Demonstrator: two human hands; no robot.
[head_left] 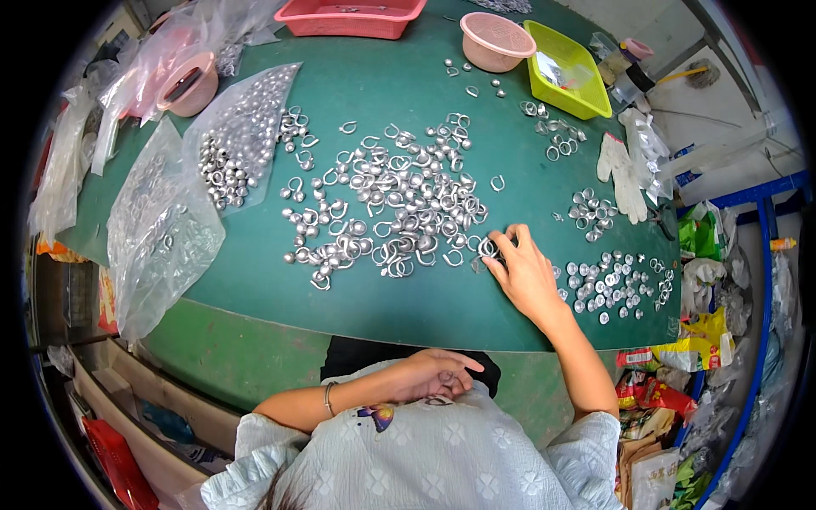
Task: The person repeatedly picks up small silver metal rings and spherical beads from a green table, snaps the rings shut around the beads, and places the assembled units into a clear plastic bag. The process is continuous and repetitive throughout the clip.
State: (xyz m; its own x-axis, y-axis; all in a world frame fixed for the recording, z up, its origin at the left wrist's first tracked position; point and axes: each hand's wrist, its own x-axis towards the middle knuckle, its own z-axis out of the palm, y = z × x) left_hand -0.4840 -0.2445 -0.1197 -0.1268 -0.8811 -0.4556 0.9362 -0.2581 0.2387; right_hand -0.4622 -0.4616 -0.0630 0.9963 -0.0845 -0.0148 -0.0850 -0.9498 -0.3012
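Workbench seen from above, with the person seated at its near side. The green tabletop [408, 311] carries a broad, loose heap of silver-coloured open metal rings [404, 191], many bearing rounded heads, at its centre. The right hand [529, 276] reaches over the near right margin of this heap; thumb and index finger stand on either side of a ring there, though whether they press on it cannot be told. The left hand [429, 374], well apart from the right, lies in front of the body nearer than the table edge, its fingers half curled; whether it encloses any small piece cannot be determined. A bracelet [328, 398] encircles the left wrist.

Right of the right hand lies a group of small round metal caps [605, 285]; beyond them are a cluster of rings [592, 212] and a whitish work glove [622, 177]. At the far right, a pale pink basket [497, 51] stands just beside a yellow-green basket [571, 101]. A coral-pink tray [344, 27] occupies the far edge. On the left, a clear plastic bag [246, 102] contains rounded metal pieces, and a second transparent bag [161, 246] lies nearer, overhanging the table edge.
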